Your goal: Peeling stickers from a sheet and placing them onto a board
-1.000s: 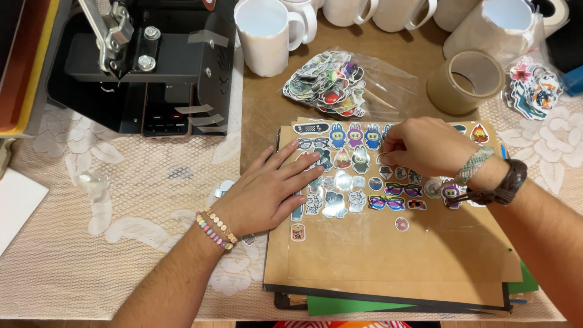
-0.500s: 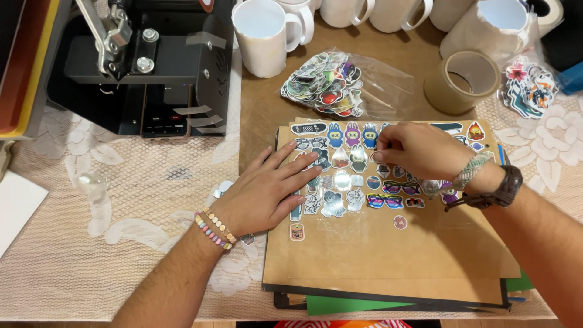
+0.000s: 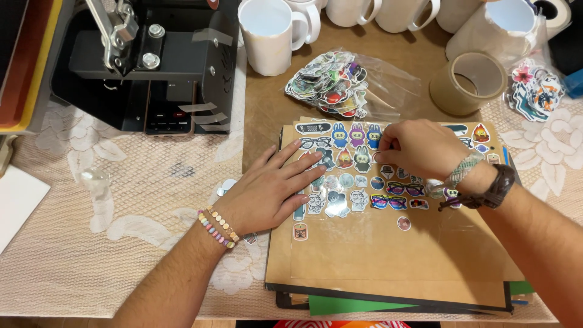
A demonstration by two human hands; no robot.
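Dozens of small stickers (image 3: 358,176) lie in rows on a brown board (image 3: 395,255), both hands on them.

Right hand (image 3: 422,149) curls over the upper rows, fingertips pinched at one sticker near the blue and purple figures; whether it grips it, I cannot tell. Left hand (image 3: 270,191) lies flat, fingers spread, pressing the board's left edge. Behind sit a clear bag of stickers (image 3: 334,85), a tape roll (image 3: 467,82) and white mugs (image 3: 270,33); a black press machine (image 3: 152,61) stands left.
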